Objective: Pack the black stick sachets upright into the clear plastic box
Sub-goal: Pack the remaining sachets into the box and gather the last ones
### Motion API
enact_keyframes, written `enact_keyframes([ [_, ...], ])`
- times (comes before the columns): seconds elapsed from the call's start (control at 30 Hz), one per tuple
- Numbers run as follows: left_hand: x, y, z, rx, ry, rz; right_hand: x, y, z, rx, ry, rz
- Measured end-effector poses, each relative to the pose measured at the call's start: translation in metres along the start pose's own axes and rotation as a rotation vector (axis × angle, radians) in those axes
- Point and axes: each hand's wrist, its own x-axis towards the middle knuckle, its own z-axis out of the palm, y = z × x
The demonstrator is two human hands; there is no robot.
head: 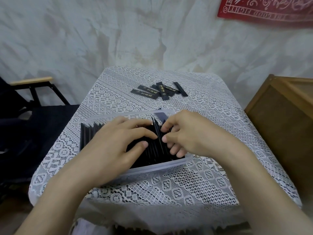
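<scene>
A clear plastic box [157, 167] sits mid-table, filled with several black stick sachets [88, 133] standing on edge in a row. My left hand [118, 146] lies over the packed row, fingers stretched onto the sachet tops. My right hand [184, 133] is at the box's right part and pinches a black sachet [156, 128] between thumb and fingertips, set upright among the others. Several loose black sachets [159, 91] lie in a small pile at the far side of the table.
A white lace cloth [169, 187] covers the small table. A wooden crate [284, 126] stands close on the right. A dark folding chair [33, 106] is on the left. A white sheet hangs behind, with a red cloth [271, 11] at top right.
</scene>
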Motion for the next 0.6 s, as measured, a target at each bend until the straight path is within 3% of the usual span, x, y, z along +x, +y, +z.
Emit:
enact_keyframes([
  [0.33, 0.001, -0.001, 0.0, 0.027, 0.0, -0.002, -0.006, -0.002, -0.007, -0.017, -0.05, 0.006],
  [0.5, 0.0, -0.001, 0.0, 0.034, -0.005, -0.003, -0.013, -0.009, -0.004, -0.327, 0.053, -0.016],
  [0.6, 0.0, 0.0, 0.001, 0.045, -0.002, -0.003, -0.013, -0.013, 0.001, -0.36, 0.052, -0.038],
])
